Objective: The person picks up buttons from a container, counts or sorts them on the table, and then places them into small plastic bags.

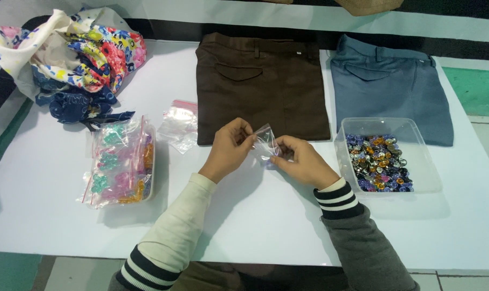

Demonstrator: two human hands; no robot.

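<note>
We see a white counter (266,226), brown trousers (260,86) beside slate-blue trousers (390,86), a floral cloth heap (77,54) (pink, yellow, blue on cream), and a clear tub (417,140) of purple, orange and silver beads (379,164). Our sleeves carry navy-and-white stripes.

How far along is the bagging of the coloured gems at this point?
Done: filled bags are piled in the left tray. In hand: left hand and right hand hold a small clear bag. Left: loose gems in the right clear tub, spare empty bags.
</note>
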